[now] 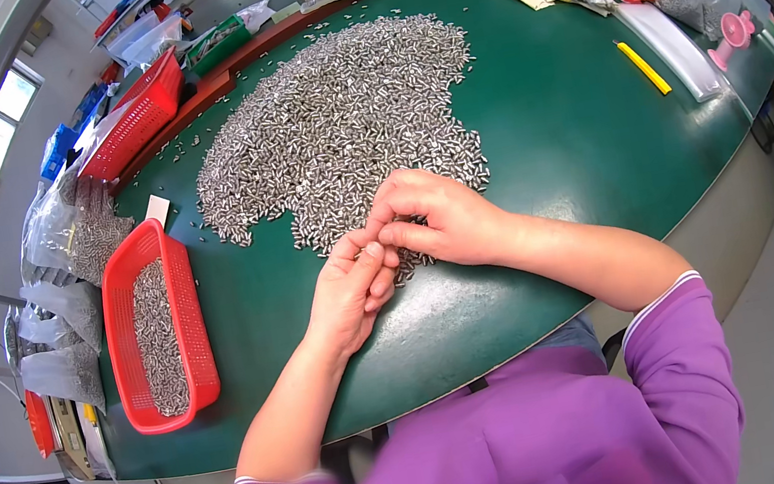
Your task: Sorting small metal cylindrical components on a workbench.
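Green tabletop (571, 127) is bearing a heap of small metal pins (337, 118), its near edge disappearing behind the left hand (347, 294) and right hand (444, 218). Any print on the white card (158, 209) is proving unreadable. Both hands are bending inward, meeting fingers curled; whether they're gripping a pin, I cannot tell.

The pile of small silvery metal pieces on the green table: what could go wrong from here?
The loose silvery metal pieces might scatter if the left hand or right hand brushes them. The red plastic basket, near the left edge of the table, could spill its small pieces if knocked.
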Demonstrator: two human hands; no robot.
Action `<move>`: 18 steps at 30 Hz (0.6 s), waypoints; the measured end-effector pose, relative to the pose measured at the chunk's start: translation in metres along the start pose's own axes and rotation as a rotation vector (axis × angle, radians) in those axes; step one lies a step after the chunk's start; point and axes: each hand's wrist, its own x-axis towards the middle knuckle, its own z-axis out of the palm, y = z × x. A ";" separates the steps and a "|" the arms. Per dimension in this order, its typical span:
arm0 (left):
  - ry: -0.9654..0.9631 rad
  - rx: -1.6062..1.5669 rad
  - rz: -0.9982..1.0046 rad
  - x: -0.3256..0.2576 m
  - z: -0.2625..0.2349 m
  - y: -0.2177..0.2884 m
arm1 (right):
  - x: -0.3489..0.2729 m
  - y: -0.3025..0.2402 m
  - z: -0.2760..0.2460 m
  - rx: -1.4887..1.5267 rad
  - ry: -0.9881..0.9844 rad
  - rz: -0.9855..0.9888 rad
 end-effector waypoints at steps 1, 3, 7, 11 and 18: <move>-0.049 -0.049 0.001 0.000 -0.002 0.001 | 0.000 0.001 -0.001 -0.011 0.020 -0.011; -0.095 -0.098 0.002 0.001 -0.006 0.000 | 0.000 -0.002 -0.004 -0.076 0.016 -0.005; -0.018 -0.030 -0.023 0.000 0.001 0.000 | -0.002 -0.006 -0.004 -0.188 0.006 -0.036; -0.018 0.077 0.017 0.000 0.001 -0.002 | -0.003 -0.011 0.000 -0.210 -0.029 -0.051; -0.035 0.219 0.038 -0.002 0.011 -0.002 | -0.001 -0.011 0.003 -0.272 -0.082 -0.030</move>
